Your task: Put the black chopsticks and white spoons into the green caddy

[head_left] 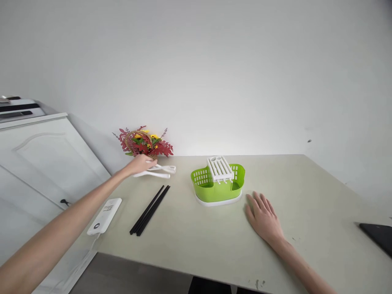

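Note:
My left hand (141, 164) reaches to the back left of the table, its fingers pinched round a slim white long-handled utensil (167, 168). A second white utensil (159, 175) lies just below it; the hand hides part of both, so I cannot tell their kind. Several black chopsticks (150, 210) lie in a bundle nearer to me. My right hand (263, 216) rests flat on the table with fingers spread, holding nothing. Left of it stands a green perforated basket (214, 194) on a white base, with a white slotted rack (220, 168) across its top.
Behind my left hand, a basket of red and yellow artificial flowers (147, 143) stands against the wall. A white power bank (104, 216) with a cable lies at the table's left edge, beside a white cabinet (39, 151). A black flat device (378, 237) lies far right.

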{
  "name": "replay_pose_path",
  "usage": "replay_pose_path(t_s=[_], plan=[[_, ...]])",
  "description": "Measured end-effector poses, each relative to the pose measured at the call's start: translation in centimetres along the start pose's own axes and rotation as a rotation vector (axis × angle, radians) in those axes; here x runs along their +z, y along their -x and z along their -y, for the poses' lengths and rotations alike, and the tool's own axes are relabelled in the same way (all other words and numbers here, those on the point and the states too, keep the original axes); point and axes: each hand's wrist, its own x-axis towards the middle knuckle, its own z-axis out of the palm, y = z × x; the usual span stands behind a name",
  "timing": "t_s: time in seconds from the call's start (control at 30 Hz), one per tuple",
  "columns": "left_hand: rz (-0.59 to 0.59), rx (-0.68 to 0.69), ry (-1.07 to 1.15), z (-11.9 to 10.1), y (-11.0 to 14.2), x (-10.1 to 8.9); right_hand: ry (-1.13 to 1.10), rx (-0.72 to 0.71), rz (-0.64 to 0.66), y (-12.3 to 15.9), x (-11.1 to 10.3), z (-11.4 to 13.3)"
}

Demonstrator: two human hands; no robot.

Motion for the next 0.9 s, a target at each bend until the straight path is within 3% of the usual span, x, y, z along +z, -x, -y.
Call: replay_pose_path(t_s=[0.2,0.43,0.6,0.9], plan=[[0.245,0.253,-0.054,0.1,1.4,6.3,0.009,0.005,-0.004,0.2,0.4,-0.3],[0.395,0.560,-0.073,-3.1,0.3,9.9,0.011,0.006,-0.015,0.3,0.4,-0.5],[0.382,0.729,-0.072,-3.9,-0.6,12.0,0.006,0.023,-0.010,0.2,0.1,-0.2],[0.269,0.938,-0.075,-3.4,-0.9,15.5,-0.002,0.046,0.011,0.4,-0.3,-0.2]])
